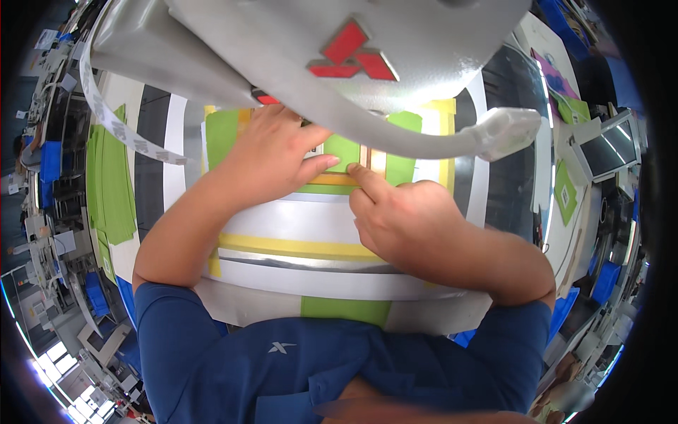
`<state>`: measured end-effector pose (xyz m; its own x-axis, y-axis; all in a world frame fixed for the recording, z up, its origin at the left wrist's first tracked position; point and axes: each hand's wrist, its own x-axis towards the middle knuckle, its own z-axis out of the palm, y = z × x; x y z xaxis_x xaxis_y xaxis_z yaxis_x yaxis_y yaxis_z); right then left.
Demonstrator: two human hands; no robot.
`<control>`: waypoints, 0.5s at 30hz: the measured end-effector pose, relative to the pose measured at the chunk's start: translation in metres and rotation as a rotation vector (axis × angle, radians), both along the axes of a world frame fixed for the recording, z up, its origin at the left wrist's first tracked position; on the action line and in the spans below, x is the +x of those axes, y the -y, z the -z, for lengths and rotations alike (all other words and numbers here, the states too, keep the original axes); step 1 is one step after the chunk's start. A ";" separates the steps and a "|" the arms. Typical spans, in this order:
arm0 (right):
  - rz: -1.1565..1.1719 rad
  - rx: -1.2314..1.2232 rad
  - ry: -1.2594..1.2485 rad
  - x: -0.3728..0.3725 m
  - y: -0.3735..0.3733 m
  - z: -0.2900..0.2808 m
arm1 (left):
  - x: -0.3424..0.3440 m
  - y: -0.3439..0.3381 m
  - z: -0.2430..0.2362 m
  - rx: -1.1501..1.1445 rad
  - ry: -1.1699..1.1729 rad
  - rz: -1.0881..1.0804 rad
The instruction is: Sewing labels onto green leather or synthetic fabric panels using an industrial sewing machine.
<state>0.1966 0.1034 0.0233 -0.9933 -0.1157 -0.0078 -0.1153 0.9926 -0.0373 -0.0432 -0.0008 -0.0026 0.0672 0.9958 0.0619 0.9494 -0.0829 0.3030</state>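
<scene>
Under the large grey machine head (438, 63) lies a flat green piece (342, 150) inside a frame with an orange-yellow edge (328, 179). My left hand (272, 148) rests over the left part of this frame, thumb apart from the fingers and pointing at the green piece. Its fingertips are partly hidden beneath the machine. With its index finger stretched out, my right hand (406, 208) touches the lower right corner of the green piece; the other fingers are curled and nothing shows in them.
A grey flexible arm with a clear end (508, 133) hangs low over the right side. At left dangles a printed tape strip (120, 131). Long green pieces (109, 187) are stacked left of the work surface. A screen (606, 146) stands at right.
</scene>
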 end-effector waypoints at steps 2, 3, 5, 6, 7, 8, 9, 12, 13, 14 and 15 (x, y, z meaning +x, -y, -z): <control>-0.053 -0.009 0.049 -0.002 -0.001 -0.002 | 0.000 -0.002 0.000 0.021 0.015 0.010; -0.041 -0.012 0.048 -0.001 -0.001 -0.003 | -0.001 -0.003 -0.001 0.045 0.031 0.020; 0.023 -0.083 -0.027 0.000 0.000 -0.003 | -0.002 -0.005 0.000 0.000 0.055 0.024; 0.031 -0.088 -0.031 -0.001 -0.002 -0.004 | -0.003 -0.006 0.000 -0.044 0.079 0.010; -0.030 -0.062 -0.002 -0.003 -0.003 -0.007 | -0.004 -0.006 -0.001 -0.049 0.076 0.019; -0.092 -0.037 0.027 -0.003 -0.004 -0.008 | -0.005 -0.007 -0.001 -0.017 0.056 0.027; -0.084 -0.042 0.026 -0.002 -0.003 -0.006 | -0.005 -0.007 -0.001 0.016 0.039 0.035; -0.006 -0.105 -0.014 0.000 -0.001 -0.004 | -0.008 -0.008 0.001 0.043 0.064 0.056; -0.042 -0.042 0.023 -0.001 -0.002 -0.008 | -0.008 -0.008 0.001 0.039 0.065 0.062; -0.079 0.021 0.061 -0.001 -0.003 -0.010 | -0.007 -0.007 0.001 -0.017 0.055 0.043; -0.076 0.018 0.057 -0.001 -0.003 -0.009 | -0.008 -0.007 0.000 -0.070 0.040 0.022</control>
<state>0.1957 0.1065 0.0324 -0.9794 -0.1905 -0.0672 -0.1890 0.9816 -0.0279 -0.0516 0.0062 -0.0024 0.0878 0.9961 -0.0049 0.9347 -0.0807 0.3461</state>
